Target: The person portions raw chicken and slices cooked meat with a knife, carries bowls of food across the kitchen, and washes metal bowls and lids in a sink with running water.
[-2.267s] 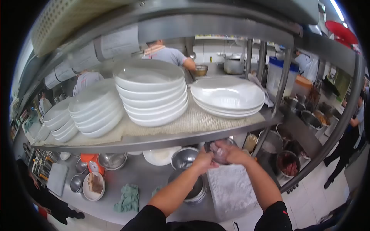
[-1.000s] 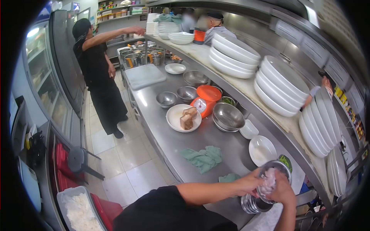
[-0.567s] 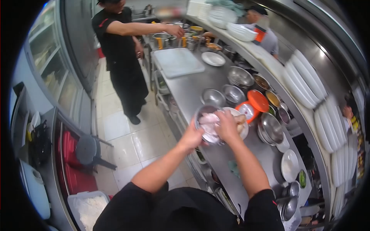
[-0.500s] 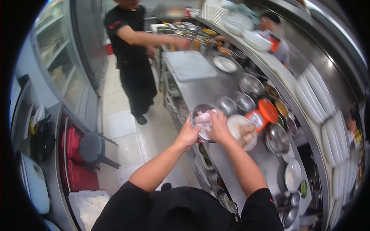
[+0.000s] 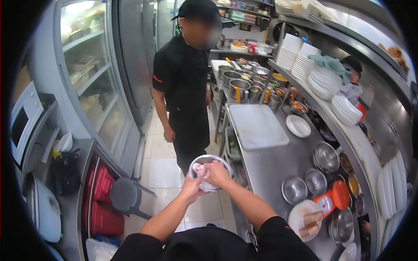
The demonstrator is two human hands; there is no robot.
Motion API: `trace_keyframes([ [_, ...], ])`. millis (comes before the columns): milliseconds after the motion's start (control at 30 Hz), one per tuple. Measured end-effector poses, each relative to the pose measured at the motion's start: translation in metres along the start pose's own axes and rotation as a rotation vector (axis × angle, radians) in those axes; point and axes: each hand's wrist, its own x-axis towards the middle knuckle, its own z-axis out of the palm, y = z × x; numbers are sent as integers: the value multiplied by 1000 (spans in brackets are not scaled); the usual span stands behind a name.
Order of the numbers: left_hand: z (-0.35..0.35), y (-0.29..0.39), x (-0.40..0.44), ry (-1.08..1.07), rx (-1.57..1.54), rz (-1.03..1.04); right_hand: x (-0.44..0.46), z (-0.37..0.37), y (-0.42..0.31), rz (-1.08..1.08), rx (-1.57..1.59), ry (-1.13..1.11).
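A round metal bowl [image 5: 211,159] is held up in front of me, off the worktop's edge and above the floor. Pale pink raw meat [image 5: 198,167] lies inside it. My left hand [image 5: 190,188] is closed round the bowl's near left side, its thumb over the rim. From the right, my right hand [image 5: 218,175] reaches into the bowl, fingers curled against the meat; the fingertips are partly hidden.
On the steel worktop [image 5: 265,167] are a white cutting board [image 5: 257,126], metal bowls [image 5: 294,190], an orange scale [image 5: 325,204] and a plate [image 5: 296,217] with food pieces. A person in black [image 5: 185,82] stands ahead. A grey stool [image 5: 125,195] is at left.
My view has turned left and lifted, and I hold the bowl away from the worktop, over the floor. The other person's arm, earlier stretched over the worktop, now hangs down.
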Motion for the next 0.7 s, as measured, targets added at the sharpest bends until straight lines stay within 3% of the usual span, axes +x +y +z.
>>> trace_keyframes([
  [33, -19, 5, 10, 45, -36, 10, 26, 21, -4, -34, 9, 45],
  [167, -124, 24, 31, 261, -118, 0, 97, 44, -83, -252, 41, -255],
  [300, -176, 76, 23, 387, -146, 222, 193, 63, -153, -607, 53, -574],
  [367, -205, 105, 41, 491, -138, 326, 220, 76, -194, -587, 368, -590],
  [467, -263, 138, 78, 579, -167, 380, 290, 103, -243, -688, 407, -558],
  [600, -338, 191, 153, 615, -119, 276, 397, 124, -283, -411, 259, -332],
  [700, -362, 238, 217, 582, -101, 288, 460, 100, -290, -591, 18, -341],
])
